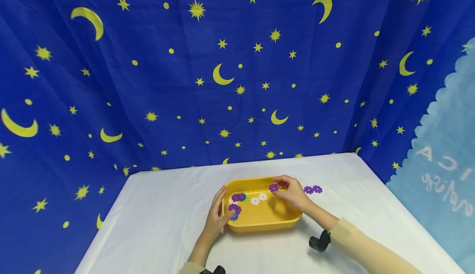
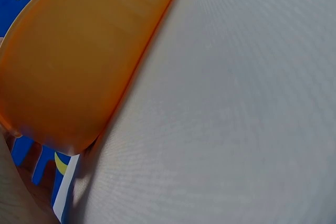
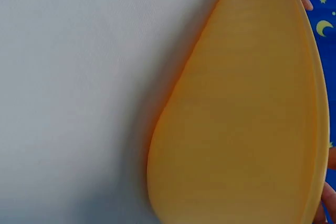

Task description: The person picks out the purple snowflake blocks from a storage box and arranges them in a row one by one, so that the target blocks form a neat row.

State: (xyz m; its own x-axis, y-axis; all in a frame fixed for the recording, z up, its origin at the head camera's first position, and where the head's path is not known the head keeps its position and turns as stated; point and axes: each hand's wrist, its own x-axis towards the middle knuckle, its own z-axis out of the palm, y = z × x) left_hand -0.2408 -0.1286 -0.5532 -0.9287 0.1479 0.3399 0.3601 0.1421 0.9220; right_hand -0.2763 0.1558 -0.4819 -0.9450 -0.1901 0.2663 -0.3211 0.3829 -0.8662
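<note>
A yellow tray (image 1: 259,227) stands on the white table, its outer wall filling much of both wrist views. The left hand (image 1: 215,216) grips the tray's left end, thumb over the rim and fingers along the outside. Inside, near that thumb, lie purple flower-shaped pieces (image 1: 238,197), a blue piece (image 1: 234,216) and a partly covered green one (image 1: 246,198). White flower pieces (image 1: 255,201) lie toward the middle. Over the tray's right part, the right hand (image 1: 291,191) pinches a purple flower piece (image 1: 273,187) between thumb and fingers.
Two purple flower pieces (image 1: 313,189) lie on the white tabletop (image 1: 163,216) just right of the tray. A blue cloth (image 1: 237,80) with yellow moons and stars hangs behind and at the sides. A light-blue panel (image 1: 445,142) with lettering is at the right.
</note>
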